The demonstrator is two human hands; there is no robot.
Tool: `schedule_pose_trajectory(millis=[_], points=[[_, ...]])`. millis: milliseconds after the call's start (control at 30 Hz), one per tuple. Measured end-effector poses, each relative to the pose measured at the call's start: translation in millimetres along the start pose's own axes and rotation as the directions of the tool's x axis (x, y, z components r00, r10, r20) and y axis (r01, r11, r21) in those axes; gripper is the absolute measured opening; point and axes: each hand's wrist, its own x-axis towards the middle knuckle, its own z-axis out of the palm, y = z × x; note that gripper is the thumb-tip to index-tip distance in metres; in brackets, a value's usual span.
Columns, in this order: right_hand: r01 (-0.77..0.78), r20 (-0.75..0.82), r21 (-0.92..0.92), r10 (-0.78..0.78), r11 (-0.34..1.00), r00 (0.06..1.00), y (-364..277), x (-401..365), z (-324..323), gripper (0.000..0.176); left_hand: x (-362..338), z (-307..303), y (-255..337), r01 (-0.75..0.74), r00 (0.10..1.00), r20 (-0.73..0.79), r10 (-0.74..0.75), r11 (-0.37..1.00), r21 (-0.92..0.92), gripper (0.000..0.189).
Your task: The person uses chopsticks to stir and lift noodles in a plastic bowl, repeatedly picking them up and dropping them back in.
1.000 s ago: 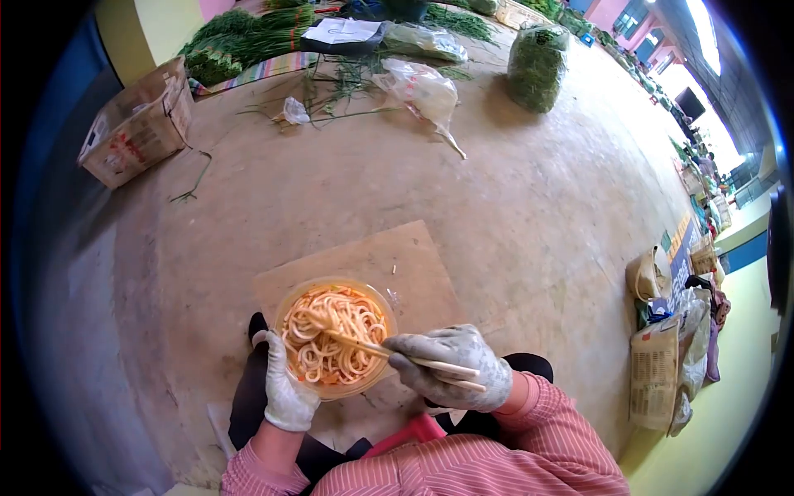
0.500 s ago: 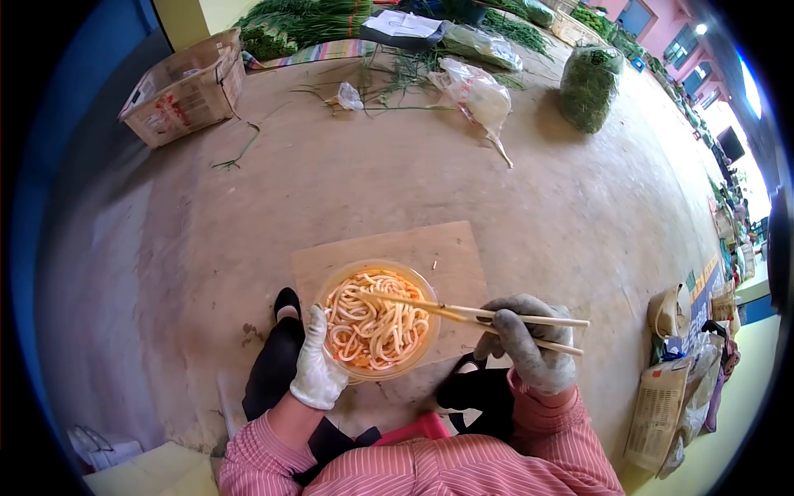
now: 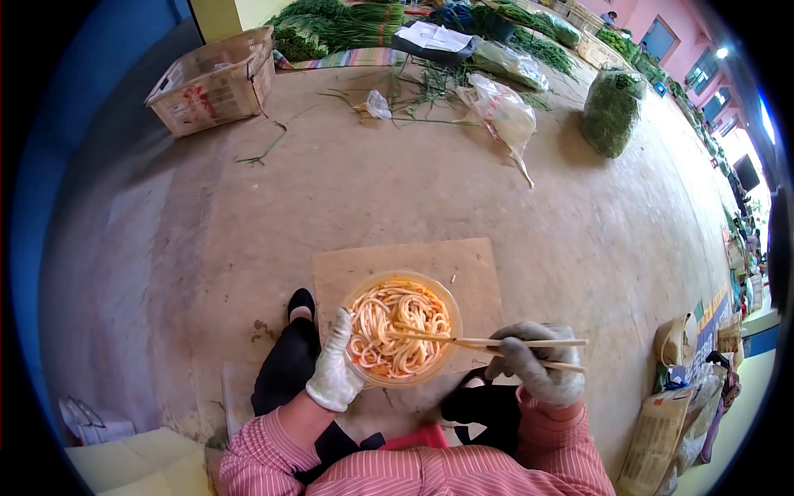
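A round clear plastic bowl (image 3: pixel 454 307) of thick noodles (image 3: pixel 397 331) in reddish sauce is held in front of me, over a brown board. My left hand (image 3: pixel 334 368), in a white glove, grips the bowl's left side, thumb at the rim; its other fingers are hidden beneath. In a grey, stained glove, my right hand (image 3: pixel 542 364) is closed round a pair of wooden chopsticks (image 3: pixel 475 341). Their tips reach into the middle of the noodles, and their back ends stick out to the right past the hand.
The brown board (image 3: pixel 347 260) lies on the concrete floor by my feet. Farther off are a plastic crate (image 3: pixel 211 83), bundled green vegetables (image 3: pixel 364 29), a white plastic bag (image 3: pixel 504 116) and a bulging bag of greens (image 3: pixel 614 116). Another crate (image 3: pixel 657 430) stands at the right.
The chopstick tips have moved lower into the noodles, and the strands have shifted. The bowl sits slightly right and lower in view; the whole background has shifted right as well.
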Motion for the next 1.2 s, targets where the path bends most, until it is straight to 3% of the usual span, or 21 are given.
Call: schedule_pose_trajectory(millis=[67,200,300,400,467,600,667,700,733,767,933,1133,1200], points=[[-0.028,-0.208,0.149,0.060,0.988,0.976,-0.6,-3.9,0.2,0.014,-0.1,2.5,1.2,-0.006,1.000,-0.021,0.007,1.000,0.028,0.065],[-0.032,-0.398,0.102,0.071,0.994,0.915,2.7,2.7,4.5,0.018,3.3,-1.3,-1.0,-0.028,0.999,-0.039,0.029,0.999,0.030,0.065],[-0.070,-0.291,0.036,0.077,0.997,0.954,7.4,6.4,7.6,0.018,4.9,-0.6,1.9,-0.024,0.999,-0.037,0.024,1.000,-0.003,0.063],[-0.127,-0.195,0.115,0.148,0.985,0.970,4.9,1.6,7.9,0.018,2.5,4.6,4.1,-0.047,0.997,-0.056,0.047,0.999,0.012,0.060],[-0.118,-0.289,0.253,0.191,0.960,0.938,4.3,-2.4,9.0,0.021,1.4,3.7,2.9,-0.065,0.993,-0.096,0.068,0.997,0.032,0.059],[-0.057,-0.332,0.274,0.150,0.960,0.931,9.3,3.3,-4.2,0.026,1.2,3.3,4.2,-0.050,0.997,-0.064,0.051,0.999,0.008,0.059],[0.376,-0.366,0.041,-0.336,0.926,0.868,33.7,10.3,3.7,0.027,2.0,3.5,4.4,-0.051,0.997,-0.061,0.051,0.999,-0.003,0.059],[0.372,-0.363,0.041,-0.333,0.927,0.870,28.6,10.4,3.0,0.027,2.3,3.7,4.7,-0.059,0.997,-0.057,0.060,0.998,0.006,0.060],[0.092,-0.340,0.136,-0.040,0.986,0.939,17.7,9.7,2.3,0.027,1.7,4.2,4.5,-0.065,0.996,-0.054,0.066,0.998,0.015,0.060],[-0.194,-0.292,0.220,0.255,0.956,0.922,7.8,12.1,5.1,0.027,1.3,5.4,4.7,-0.071,0.995,-0.064,0.073,0.997,0.033,0.060],[-0.285,-0.383,0.092,0.298,0.954,0.874,9.7,18.5,13.6,0.033,-0.9,4.1,4.5,-0.066,0.993,-0.094,0.069,0.997,0.039,0.061],[-0.329,-0.327,0.197,0.379,0.923,0.866,33.0,25.2,6.0,0.032,-2.4,4.8,4.6,-0.037,0.995,-0.094,0.038,0.999,0.015,0.061],[-0.328,-0.190,0.281,0.387,0.902,0.902,41.5,26.3,-2.5,0.030,-4.0,6.1,4.9,-0.028,0.994,-0.102,0.029,1.000,0.011,0.061]])
